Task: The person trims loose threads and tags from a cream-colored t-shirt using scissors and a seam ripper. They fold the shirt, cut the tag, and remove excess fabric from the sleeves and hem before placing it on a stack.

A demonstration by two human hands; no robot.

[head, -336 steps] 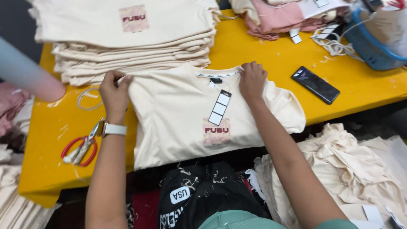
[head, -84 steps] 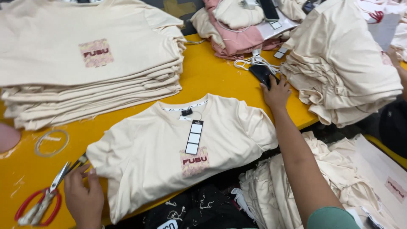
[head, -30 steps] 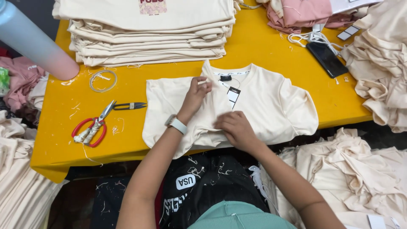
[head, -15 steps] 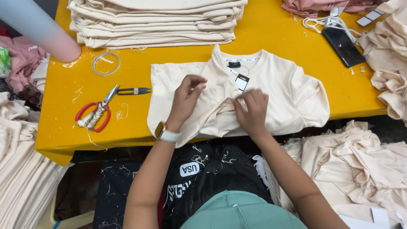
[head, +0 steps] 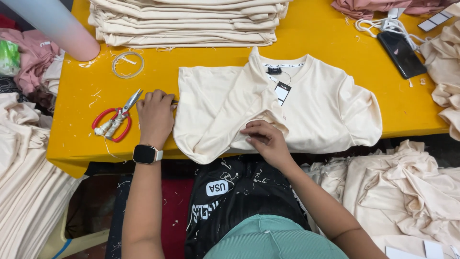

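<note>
The right hand (head: 266,141) pinched the soft cream shirt (head: 306,108) near the table (head: 311,33) edge. The left hand (head: 155,117) lay curled on bare yellow table beside the scissors (head: 115,120), holding nothing I could see.

A bright yellow table (head: 316,57) fills the view under even light, its top flecked with loose thread ends. Heaps of cream cloth (head: 412,192) crowd its near edge. Beneath shows dark, perhaps floor; no wall or window is visible.
</note>
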